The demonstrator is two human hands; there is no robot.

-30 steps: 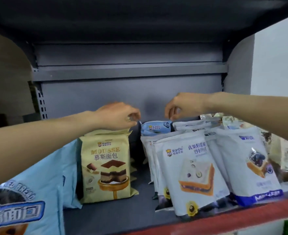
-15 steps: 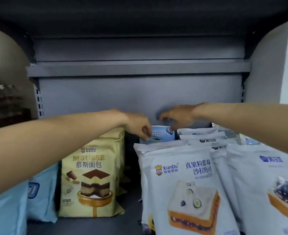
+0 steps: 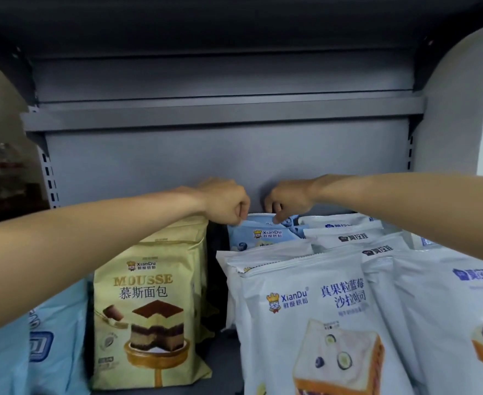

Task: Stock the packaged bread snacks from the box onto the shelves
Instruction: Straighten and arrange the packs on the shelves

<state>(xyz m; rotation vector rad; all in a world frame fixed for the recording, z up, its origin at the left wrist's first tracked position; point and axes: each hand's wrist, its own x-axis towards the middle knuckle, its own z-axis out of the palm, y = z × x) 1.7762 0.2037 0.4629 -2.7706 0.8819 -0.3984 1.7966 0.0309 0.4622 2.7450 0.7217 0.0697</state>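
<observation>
A grey metal shelf (image 3: 223, 363) with a grey back panel (image 3: 220, 155) is seen from close in front, with another shelf board (image 3: 223, 112) running across above it. At the near left, pale blue plastic snack bags (image 3: 43, 346) are partly cut off by the left forearm. Just right of them a row of cream-yellow mousse bread bags (image 3: 149, 309) stands upright, one behind another. A dark gap separates this row from the white blueberry toast bags (image 3: 306, 309) at the centre right, which lean back in a stack. Further right, a second stack of white bags with a blue logo (image 3: 445, 295) is overlapped by the right forearm, and more of these bags reach toward the back panel.

At the far end of the white stack, against the back panel, a light blue bread snack bag (image 3: 263, 233) stands with only its upper part showing; its lower part is hidden by the white bags in front. Its serrated top edge is pinched at the left corner by the curled fingers of the left hand (image 3: 226, 202). The right hand (image 3: 287, 199) is curled over the same top edge further right, the fingertips (image 3: 276, 219) pressed on the wrapper. Both hands are closed on this one bag, close together.
</observation>
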